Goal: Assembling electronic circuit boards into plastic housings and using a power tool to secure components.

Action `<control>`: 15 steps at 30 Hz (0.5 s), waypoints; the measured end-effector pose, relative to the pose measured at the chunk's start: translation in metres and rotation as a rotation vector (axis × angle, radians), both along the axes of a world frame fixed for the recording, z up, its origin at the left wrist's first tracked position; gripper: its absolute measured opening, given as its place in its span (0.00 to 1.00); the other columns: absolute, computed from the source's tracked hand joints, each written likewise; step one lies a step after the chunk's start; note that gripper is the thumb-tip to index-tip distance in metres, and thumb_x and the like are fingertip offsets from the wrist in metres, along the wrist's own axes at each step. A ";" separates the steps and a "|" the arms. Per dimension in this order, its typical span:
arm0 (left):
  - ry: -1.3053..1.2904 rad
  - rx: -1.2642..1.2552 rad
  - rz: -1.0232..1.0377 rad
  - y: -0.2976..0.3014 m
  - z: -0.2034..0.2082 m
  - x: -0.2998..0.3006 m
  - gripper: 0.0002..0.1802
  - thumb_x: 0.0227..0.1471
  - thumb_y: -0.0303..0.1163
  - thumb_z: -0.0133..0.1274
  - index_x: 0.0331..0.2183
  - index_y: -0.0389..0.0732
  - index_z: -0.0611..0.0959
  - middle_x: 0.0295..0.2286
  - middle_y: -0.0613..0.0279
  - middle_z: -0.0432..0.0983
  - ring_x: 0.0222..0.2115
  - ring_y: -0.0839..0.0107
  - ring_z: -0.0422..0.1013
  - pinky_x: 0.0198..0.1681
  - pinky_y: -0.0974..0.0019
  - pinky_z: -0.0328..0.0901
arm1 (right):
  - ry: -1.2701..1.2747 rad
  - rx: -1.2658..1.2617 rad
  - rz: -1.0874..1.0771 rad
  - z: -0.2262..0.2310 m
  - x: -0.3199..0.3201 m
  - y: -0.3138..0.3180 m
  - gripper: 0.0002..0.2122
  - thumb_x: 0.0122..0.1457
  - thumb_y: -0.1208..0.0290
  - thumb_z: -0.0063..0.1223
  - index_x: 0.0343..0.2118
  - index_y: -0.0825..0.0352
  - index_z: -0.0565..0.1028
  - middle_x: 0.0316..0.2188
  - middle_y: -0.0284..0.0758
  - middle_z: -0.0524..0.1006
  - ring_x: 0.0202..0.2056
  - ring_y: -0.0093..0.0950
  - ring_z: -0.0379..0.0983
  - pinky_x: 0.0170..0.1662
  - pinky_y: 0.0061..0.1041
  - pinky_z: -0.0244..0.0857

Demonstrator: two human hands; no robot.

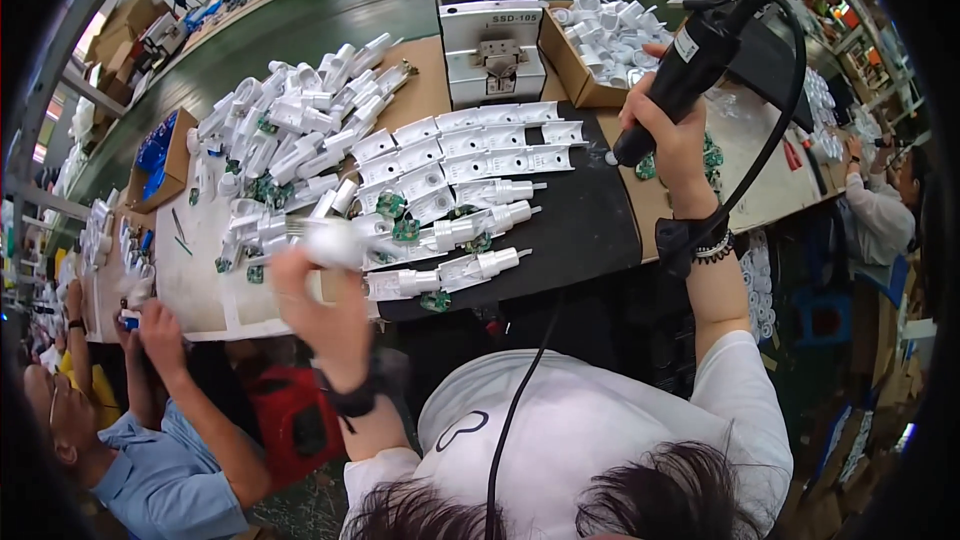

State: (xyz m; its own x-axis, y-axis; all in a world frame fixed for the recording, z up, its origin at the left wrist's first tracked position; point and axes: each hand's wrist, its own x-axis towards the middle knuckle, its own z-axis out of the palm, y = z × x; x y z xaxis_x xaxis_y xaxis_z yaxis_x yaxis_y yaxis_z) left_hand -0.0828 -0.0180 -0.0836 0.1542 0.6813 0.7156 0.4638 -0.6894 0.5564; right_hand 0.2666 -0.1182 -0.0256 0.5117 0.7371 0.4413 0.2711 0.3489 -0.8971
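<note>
My right hand (672, 130) is wrapped around a black electric screwdriver (688, 48), held over the right end of the black mat (590, 220). Its tip is not clear to see. My left hand (328, 315) is smeared by motion and holds a white plastic part (336, 243), blurred too, above the near left of the mat. Rows of white half-shell housings (470, 143) lie on the mat. In the nearer rows, white housings (480, 265) have spouted ends, with green circuit boards (405, 230) by them.
A white screw feeder (490, 40) stands at the back, beside a cardboard box (588, 90) of white parts. White housings (300, 115) are heaped on the left. A blue-lined box (160, 160) is farther left. Co-workers (170, 440) sit on both sides. A black cable (790, 110) loops from the screwdriver.
</note>
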 end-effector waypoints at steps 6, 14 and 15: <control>0.206 -0.071 0.479 0.114 -0.020 -0.094 0.16 0.46 0.28 0.61 0.38 0.35 0.76 0.30 0.60 0.75 0.28 0.71 0.69 0.31 0.67 0.65 | -0.001 -0.003 0.030 0.001 -0.010 0.008 0.26 0.52 0.75 0.53 0.54 0.74 0.61 0.23 0.30 0.71 0.24 0.20 0.69 0.30 0.18 0.64; 0.237 -0.055 0.403 0.137 -0.049 -0.101 0.21 0.46 0.29 0.60 0.44 0.35 0.76 0.40 0.51 0.72 0.41 0.57 0.69 0.46 0.61 0.63 | -0.022 -0.006 0.041 -0.002 -0.010 0.011 0.26 0.52 0.75 0.53 0.55 0.74 0.60 0.22 0.30 0.71 0.24 0.20 0.69 0.31 0.18 0.64; 0.313 0.078 0.410 0.123 -0.041 -0.088 0.21 0.47 0.28 0.59 0.45 0.35 0.76 0.42 0.50 0.72 0.44 0.56 0.68 0.49 0.61 0.61 | -0.024 0.000 0.033 -0.003 -0.010 0.011 0.26 0.52 0.75 0.53 0.55 0.74 0.60 0.22 0.29 0.71 0.24 0.19 0.69 0.32 0.18 0.64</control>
State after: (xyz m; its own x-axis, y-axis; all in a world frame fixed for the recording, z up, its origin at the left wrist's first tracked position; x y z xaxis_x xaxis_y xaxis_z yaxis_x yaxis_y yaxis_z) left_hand -0.1709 0.1046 -0.1242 0.1008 0.6773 0.7288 0.8402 -0.4502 0.3022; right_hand 0.2566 -0.1075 -0.0287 0.4759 0.7534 0.4537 0.2812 0.3584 -0.8902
